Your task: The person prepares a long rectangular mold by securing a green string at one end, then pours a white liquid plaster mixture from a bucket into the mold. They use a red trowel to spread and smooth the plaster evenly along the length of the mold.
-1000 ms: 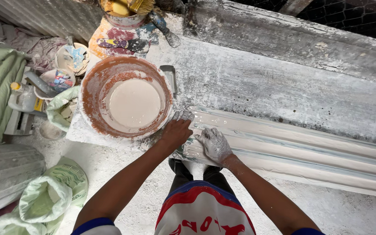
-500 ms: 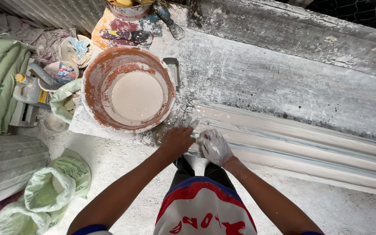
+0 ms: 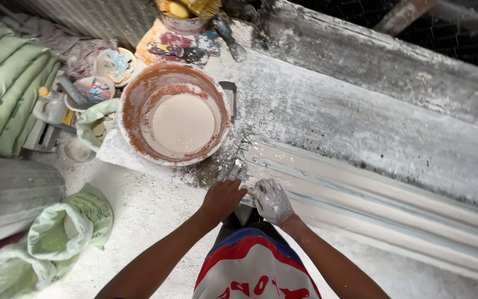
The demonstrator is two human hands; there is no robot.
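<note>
A long white ribbed plaster moulding (image 3: pixel 383 202) lies along a dusty worktable (image 3: pixel 360 122). My left hand (image 3: pixel 223 197) rests at the moulding's near left end, fingers curled on a small tool or scrap (image 3: pixel 237 169) that I cannot make out. My right hand (image 3: pixel 272 200), coated in white plaster, presses on the moulding's end just beside the left hand. A round orange-brown bowl (image 3: pixel 173 113) with pale wet plaster in it stands on the table just beyond my left hand.
A metal scraper (image 3: pixel 229 95) lies beside the bowl. Open green sacks of powder (image 3: pixel 62 232) sit on the floor at lower left, a grey bin (image 3: pixel 12 194) beside them. Stacked green bags (image 3: pixel 1 94), small cups and bottles (image 3: pixel 84 91) and a paint-stained tin (image 3: pixel 183 22) crowd the left and back.
The camera view has shifted, so the bowl and moulding sit lower and further right in frame. Both hands stay at the moulding's left end, with the right hand drawn slightly nearer.
</note>
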